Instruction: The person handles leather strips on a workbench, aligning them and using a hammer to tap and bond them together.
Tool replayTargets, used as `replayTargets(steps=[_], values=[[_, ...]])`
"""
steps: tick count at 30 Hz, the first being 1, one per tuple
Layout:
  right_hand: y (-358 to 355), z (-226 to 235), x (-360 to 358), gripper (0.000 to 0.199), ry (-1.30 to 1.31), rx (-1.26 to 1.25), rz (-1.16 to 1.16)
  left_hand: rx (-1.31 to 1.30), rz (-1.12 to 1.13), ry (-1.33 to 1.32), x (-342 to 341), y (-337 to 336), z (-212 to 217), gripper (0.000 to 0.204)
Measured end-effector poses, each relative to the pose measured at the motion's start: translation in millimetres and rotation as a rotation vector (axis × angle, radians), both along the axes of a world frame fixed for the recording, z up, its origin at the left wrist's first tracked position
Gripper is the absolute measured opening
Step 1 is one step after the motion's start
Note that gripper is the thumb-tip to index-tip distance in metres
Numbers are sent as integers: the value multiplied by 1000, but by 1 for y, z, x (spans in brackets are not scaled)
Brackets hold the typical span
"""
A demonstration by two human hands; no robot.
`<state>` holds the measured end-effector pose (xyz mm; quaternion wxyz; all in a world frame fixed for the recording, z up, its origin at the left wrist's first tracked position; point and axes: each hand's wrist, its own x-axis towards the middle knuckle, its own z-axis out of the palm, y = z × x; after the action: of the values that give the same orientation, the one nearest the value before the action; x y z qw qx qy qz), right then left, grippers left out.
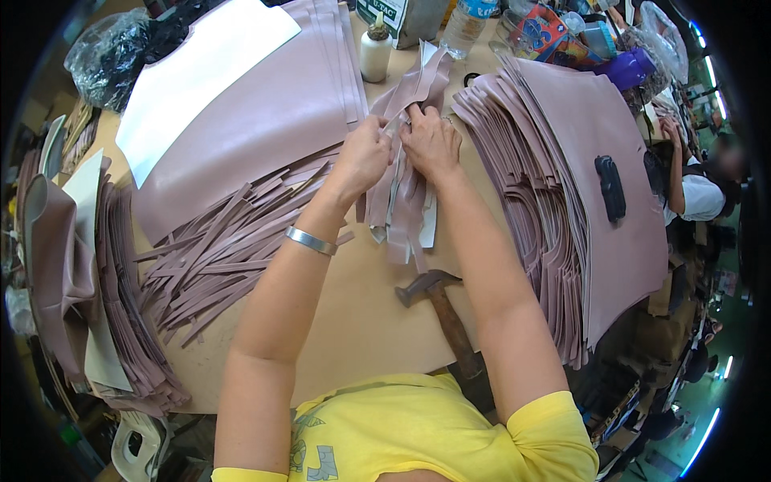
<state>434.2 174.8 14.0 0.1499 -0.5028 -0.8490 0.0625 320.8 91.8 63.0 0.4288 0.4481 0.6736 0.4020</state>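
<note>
In the upper middle of the table lies a loose pile of mauve leather strips [408, 217], with pale backing showing at some edges. My left hand [368, 153] is closed in a pinch on the edge of one strip. Close beside it, my right hand [431, 142] has its fingers bent onto the same strip, gripping it against the pile; its fingertips are partly hidden. A metal band circles my left wrist. Between my forearms rests a hammer [451, 317] with a wooden handle, its head near the pile's lower end.
Many narrow mauve strips [233, 249] lie scattered to the left. Large leather sheets [257, 120] carry a white panel [213, 68]. Stacked cut panels [594, 161] stand right, with a black object [610, 189] on top. A glue bottle [375, 52] and water bottle [468, 28] are behind.
</note>
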Motion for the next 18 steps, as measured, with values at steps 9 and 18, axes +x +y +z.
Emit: replayTargets(steps=[9, 18], values=[[37, -26, -2, 57, -85, -159, -168, 174, -270, -277, -13, -66, 98, 33], [31, 40, 27, 53, 279, -272, 117, -267, -384, -665, -82, -227, 51, 41]])
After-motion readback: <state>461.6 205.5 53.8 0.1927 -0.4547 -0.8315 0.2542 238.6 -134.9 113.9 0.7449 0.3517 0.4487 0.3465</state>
